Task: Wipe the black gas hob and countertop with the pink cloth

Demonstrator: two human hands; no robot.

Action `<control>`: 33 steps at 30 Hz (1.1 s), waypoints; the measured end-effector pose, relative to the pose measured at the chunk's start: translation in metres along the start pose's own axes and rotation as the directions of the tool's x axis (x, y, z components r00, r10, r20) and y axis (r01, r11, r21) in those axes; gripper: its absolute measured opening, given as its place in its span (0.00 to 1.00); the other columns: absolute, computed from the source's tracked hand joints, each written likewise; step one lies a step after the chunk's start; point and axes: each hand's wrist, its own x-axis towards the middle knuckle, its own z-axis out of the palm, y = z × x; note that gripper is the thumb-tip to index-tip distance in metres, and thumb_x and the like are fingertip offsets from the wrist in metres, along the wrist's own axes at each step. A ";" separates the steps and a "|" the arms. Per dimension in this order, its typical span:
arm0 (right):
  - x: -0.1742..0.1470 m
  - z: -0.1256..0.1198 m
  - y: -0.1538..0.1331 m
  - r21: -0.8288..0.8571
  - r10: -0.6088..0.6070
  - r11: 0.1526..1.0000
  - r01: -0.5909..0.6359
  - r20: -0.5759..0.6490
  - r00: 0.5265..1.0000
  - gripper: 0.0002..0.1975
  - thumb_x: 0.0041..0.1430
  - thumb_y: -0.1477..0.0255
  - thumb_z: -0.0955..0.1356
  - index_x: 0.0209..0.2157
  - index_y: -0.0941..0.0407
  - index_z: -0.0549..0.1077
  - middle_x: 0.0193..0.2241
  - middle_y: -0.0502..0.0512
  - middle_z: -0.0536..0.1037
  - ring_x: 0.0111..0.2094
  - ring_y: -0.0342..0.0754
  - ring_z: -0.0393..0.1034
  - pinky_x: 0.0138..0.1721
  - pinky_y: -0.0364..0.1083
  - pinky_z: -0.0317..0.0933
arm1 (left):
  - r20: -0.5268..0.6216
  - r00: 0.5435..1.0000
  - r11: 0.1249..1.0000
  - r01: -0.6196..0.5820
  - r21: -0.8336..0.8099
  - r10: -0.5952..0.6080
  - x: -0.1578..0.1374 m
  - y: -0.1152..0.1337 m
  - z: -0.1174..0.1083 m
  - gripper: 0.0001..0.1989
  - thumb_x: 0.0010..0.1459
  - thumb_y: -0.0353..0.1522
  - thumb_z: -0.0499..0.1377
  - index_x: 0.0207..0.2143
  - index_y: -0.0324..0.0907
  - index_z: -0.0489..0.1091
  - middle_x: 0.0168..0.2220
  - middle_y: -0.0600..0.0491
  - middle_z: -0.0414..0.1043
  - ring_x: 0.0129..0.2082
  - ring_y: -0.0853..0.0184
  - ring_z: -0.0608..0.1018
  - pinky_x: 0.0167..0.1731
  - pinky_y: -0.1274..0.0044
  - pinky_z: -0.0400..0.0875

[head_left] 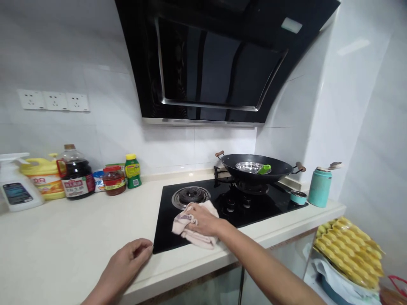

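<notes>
A pale pink cloth (203,243) lies bunched on the front left of the black glass cooktop (170,237), its near edge reaching over the rim onto the counter. My right hand (203,220) presses down on it, fingers closed around a fold. Just behind the cloth is the left burner (191,195) with its round metal tray. My left hand (132,256) rests on the counter at the cooktop's front left corner, fingers curled in towards the thumb, with nothing seen in it. Two control knobs (246,202) stand to the right of the cloth.
A black wok (282,168) holding a metal strainer with a green handle (264,169) sits on the right burner. A turquoise flask (319,188) and its cup (298,197) stand at right. Several bottles, including soy sauce (76,178), line the wall. A range hood (222,72) hangs above.
</notes>
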 end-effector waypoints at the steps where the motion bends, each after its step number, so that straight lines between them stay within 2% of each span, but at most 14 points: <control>1: 0.003 -0.005 0.013 -0.065 0.091 0.994 -0.092 -0.011 0.996 0.24 0.63 0.53 0.66 0.58 0.45 0.69 0.61 0.56 0.65 0.61 0.59 0.57 0.61 0.60 0.51 | 0.026 1.000 1.000 -0.006 -0.021 0.007 0.004 0.003 -0.002 0.19 0.61 0.48 0.53 0.37 0.46 0.77 0.33 0.55 0.81 0.35 0.62 0.81 0.35 0.77 0.73; 4: 0.007 -0.018 0.052 -0.161 0.308 0.936 -0.314 -0.056 0.950 0.28 0.61 0.52 0.67 0.59 0.49 0.70 0.61 0.65 0.64 0.61 0.68 0.57 0.58 0.67 0.51 | 0.058 0.997 0.997 -0.038 -0.063 0.042 0.025 0.014 -0.004 0.19 0.60 0.46 0.53 0.36 0.45 0.76 0.30 0.54 0.80 0.32 0.62 0.80 0.33 0.76 0.71; 6: 0.010 -0.026 0.074 -0.182 0.397 0.899 -0.399 -0.049 0.917 0.28 0.61 0.53 0.68 0.59 0.49 0.69 0.59 0.66 0.66 0.58 0.66 0.63 0.56 0.64 0.57 | 0.051 0.996 0.996 -0.065 -0.053 0.068 0.046 0.019 -0.002 0.17 0.59 0.45 0.53 0.36 0.45 0.76 0.32 0.54 0.80 0.32 0.62 0.79 0.34 0.75 0.70; 8: 0.014 -0.031 0.092 -0.191 0.453 0.873 -0.449 -0.026 0.891 0.27 0.61 0.54 0.68 0.59 0.48 0.69 0.59 0.64 0.68 0.54 0.61 0.69 0.53 0.58 0.62 | 0.035 0.994 0.995 -0.103 -0.014 0.104 0.070 0.022 0.003 0.16 0.59 0.43 0.53 0.36 0.45 0.76 0.33 0.54 0.80 0.33 0.62 0.79 0.35 0.74 0.69; 10: 0.020 -0.034 0.105 -0.193 0.492 0.853 -0.485 -0.012 0.870 0.25 0.63 0.56 0.68 0.59 0.49 0.69 0.59 0.63 0.68 0.54 0.58 0.70 0.53 0.55 0.63 | 0.024 0.990 0.990 -0.136 0.027 0.136 0.092 0.021 0.010 0.14 0.58 0.41 0.53 0.35 0.45 0.75 0.33 0.54 0.80 0.34 0.63 0.79 0.36 0.74 0.69; 13: 0.028 -0.037 0.121 -0.188 0.543 0.825 -0.534 -0.002 0.840 0.24 0.65 0.59 0.68 0.59 0.54 0.68 0.58 0.62 0.69 0.55 0.56 0.68 0.55 0.58 0.64 | 0.014 0.989 0.988 -0.147 0.054 0.146 0.114 0.014 0.022 0.11 0.57 0.37 0.54 0.35 0.44 0.75 0.33 0.53 0.79 0.35 0.63 0.78 0.36 0.74 0.68; 16: 0.033 -0.040 0.136 -0.176 0.602 0.789 -0.588 0.030 0.798 0.22 0.66 0.60 0.68 0.57 0.55 0.69 0.58 0.59 0.70 0.55 0.55 0.68 0.55 0.60 0.64 | 0.009 0.987 0.986 -0.162 0.042 0.161 0.118 0.001 0.033 0.11 0.58 0.36 0.54 0.35 0.44 0.75 0.35 0.52 0.77 0.36 0.62 0.78 0.38 0.73 0.68; 18: 0.033 -0.042 0.145 -0.167 0.663 0.743 -0.648 0.062 0.746 0.22 0.66 0.59 0.68 0.56 0.55 0.69 0.57 0.59 0.71 0.55 0.55 0.69 0.56 0.61 0.64 | 0.017 0.982 0.982 -0.190 0.016 0.190 0.117 -0.007 0.038 0.12 0.59 0.36 0.53 0.36 0.44 0.76 0.36 0.52 0.76 0.38 0.63 0.77 0.40 0.73 0.69; 22: 0.022 -0.047 0.156 -0.122 0.770 0.637 -0.761 0.142 0.622 0.36 0.65 0.48 0.64 0.62 0.60 0.64 0.60 0.70 0.69 0.57 0.60 0.69 0.56 0.59 0.63 | 0.028 0.974 0.974 -0.224 -0.027 0.224 0.117 -0.016 0.044 0.13 0.61 0.37 0.52 0.36 0.44 0.76 0.36 0.52 0.73 0.37 0.63 0.76 0.40 0.72 0.69; 25: 0.013 -0.052 0.157 -0.063 0.811 0.569 -0.820 0.205 0.548 0.45 0.62 0.41 0.58 0.68 0.61 0.55 0.62 0.76 0.66 0.48 0.62 0.76 0.46 0.58 0.70 | 0.032 0.969 0.970 -0.243 -0.034 0.244 0.117 -0.016 0.047 0.12 0.60 0.37 0.54 0.34 0.45 0.76 0.36 0.52 0.72 0.39 0.62 0.76 0.42 0.71 0.68; 28: 0.011 -0.055 0.156 -0.037 0.841 0.500 -0.865 0.260 0.475 0.51 0.58 0.37 0.59 0.69 0.60 0.50 0.57 0.78 0.70 0.37 0.63 0.79 0.35 0.61 0.72 | 0.049 0.964 0.965 -0.260 -0.025 0.261 0.115 -0.013 0.046 0.11 0.59 0.36 0.54 0.34 0.45 0.76 0.37 0.52 0.72 0.42 0.60 0.75 0.44 0.71 0.68; 31: 0.014 -0.055 0.158 -0.045 0.859 0.453 -0.891 0.289 0.422 0.54 0.53 0.37 0.64 0.69 0.59 0.50 0.52 0.79 0.73 0.37 0.66 0.78 0.35 0.64 0.72 | 0.079 0.963 0.966 -0.258 0.016 0.256 0.113 -0.008 0.044 0.11 0.60 0.36 0.54 0.35 0.45 0.76 0.37 0.51 0.72 0.43 0.60 0.75 0.45 0.70 0.68; 33: 0.016 -0.053 0.162 -0.042 0.864 0.430 -0.902 0.309 0.398 0.53 0.54 0.38 0.65 0.69 0.58 0.49 0.51 0.78 0.74 0.36 0.67 0.78 0.34 0.64 0.72 | 0.092 0.964 0.965 -0.256 0.052 0.250 0.111 -0.004 0.044 0.11 0.61 0.35 0.54 0.36 0.45 0.76 0.38 0.50 0.72 0.44 0.59 0.74 0.45 0.69 0.68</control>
